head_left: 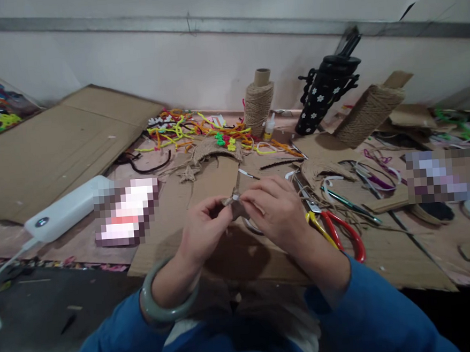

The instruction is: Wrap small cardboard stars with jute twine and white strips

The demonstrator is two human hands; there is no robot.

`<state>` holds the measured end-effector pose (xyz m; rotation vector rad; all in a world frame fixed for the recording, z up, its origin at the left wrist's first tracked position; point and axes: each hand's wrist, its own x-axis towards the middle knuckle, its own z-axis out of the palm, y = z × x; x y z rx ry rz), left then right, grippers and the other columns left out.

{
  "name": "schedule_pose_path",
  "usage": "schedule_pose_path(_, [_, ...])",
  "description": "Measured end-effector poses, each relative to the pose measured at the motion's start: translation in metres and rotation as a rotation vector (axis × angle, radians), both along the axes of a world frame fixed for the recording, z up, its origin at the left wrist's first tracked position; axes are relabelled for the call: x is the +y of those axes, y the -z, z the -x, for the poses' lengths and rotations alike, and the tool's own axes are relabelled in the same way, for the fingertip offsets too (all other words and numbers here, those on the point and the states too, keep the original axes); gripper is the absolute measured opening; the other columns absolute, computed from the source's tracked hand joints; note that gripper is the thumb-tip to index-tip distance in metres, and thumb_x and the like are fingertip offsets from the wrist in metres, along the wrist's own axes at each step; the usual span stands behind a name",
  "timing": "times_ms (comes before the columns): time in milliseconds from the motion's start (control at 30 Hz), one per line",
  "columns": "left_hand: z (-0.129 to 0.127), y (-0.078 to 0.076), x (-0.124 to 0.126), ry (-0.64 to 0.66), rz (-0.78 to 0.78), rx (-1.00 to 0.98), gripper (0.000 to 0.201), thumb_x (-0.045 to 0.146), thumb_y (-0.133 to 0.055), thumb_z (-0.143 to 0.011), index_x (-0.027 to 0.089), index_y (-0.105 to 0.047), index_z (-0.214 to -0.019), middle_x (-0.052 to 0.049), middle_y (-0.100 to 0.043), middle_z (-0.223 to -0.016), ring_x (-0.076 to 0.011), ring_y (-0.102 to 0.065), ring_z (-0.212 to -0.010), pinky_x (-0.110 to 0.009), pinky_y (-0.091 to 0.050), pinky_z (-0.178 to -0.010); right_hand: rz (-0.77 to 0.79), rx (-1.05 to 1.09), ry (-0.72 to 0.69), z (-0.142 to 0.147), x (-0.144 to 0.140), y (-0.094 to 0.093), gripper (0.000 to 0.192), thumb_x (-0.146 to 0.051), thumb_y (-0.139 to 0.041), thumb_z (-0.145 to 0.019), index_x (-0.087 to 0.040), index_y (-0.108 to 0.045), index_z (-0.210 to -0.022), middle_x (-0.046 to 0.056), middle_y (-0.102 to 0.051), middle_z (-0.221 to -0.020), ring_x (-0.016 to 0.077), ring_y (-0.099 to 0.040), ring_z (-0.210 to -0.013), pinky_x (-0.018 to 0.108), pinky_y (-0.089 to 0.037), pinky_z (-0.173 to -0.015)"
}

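Wears blue sleeves (389, 304) and, on the left wrist, a pale bangle (147, 296). Reaches in over a flat cardboard sheet (156, 256), forearms slanting toward one meeting place. Pinches a small piece (235, 197) between thumb and forefinger of the left hand (202, 229), and grips the same piece from the opposite side with thumb and forefinger of the right hand (275, 210). Seems to hold it just above the cardboard, to the right of the left fingertips and to the left of the right fingertips. Favours neither hand as nearer: touches with both. Shows something whitish near the right pinch; cannot tell the long axis, with so much hidden by fingers. Beside the right wrist, keeps scissors (314, 209), red and yellow handles toward the near edge, blades away. Well apart to the left, shows a lit phone (128, 213) next to a white power bank (68, 209). Beyond the hands, shows a twine-wrapped crescent (207, 148) near a star (187, 173). Farthest, toward the wall, includes two twine cones (259, 104).
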<state>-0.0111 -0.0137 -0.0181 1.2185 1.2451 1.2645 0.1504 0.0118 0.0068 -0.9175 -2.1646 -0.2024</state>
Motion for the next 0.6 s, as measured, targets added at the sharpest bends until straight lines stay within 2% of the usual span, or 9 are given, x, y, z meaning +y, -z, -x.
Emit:
schedule_pose_path(133, [-0.0025,-0.0020,-0.0006,-0.064,-0.089,0.149,0.015,0.024,-0.063,-0.074,0.015,-0.073,-0.082,-0.001,-0.067,-0.066,-0.0107,-0.055,-0.060,-0.020,-0.043,-0.057,-0.046,-0.082,0.037,0.0029,-0.0034,0.0010,0.016,-0.022,-0.054,-0.088,-0.019,-0.065,-0.077,0.004,-0.067,-0.081,0.0192,-0.054,-0.082,0.033,-0.040,-0.076])
schedule_pose_path(233, [-0.0047,-0.0044,-0.0014,-0.058,-0.153,0.232,0.018,0.023,-0.062,-0.074,0.013,-0.073,-0.084,-0.002,-0.068,-0.067,-0.0114,-0.057,-0.060,-0.021,-0.043,-0.055,-0.076,-0.129,0.065,0.0033,-0.0034,0.0019,0.015,-0.021,-0.055,-0.087,-0.019,-0.064,-0.076,0.005,-0.067,-0.081,0.0199,-0.053,-0.080,0.034,-0.039,-0.074])
schedule_pose_path(600, [-0.0035,-0.0016,-0.0007,-0.050,-0.261,0.341,0.018,0.022,-0.059,-0.076,0.013,-0.073,-0.084,-0.005,-0.072,-0.071,-0.0142,-0.063,-0.064,-0.022,-0.047,-0.058,-0.105,-0.217,0.091,0.0044,-0.0045,0.0010,0.014,-0.020,-0.055,-0.087,-0.018,-0.063,-0.077,0.005,-0.066,-0.079,0.0202,-0.051,-0.079,0.034,-0.036,-0.072])
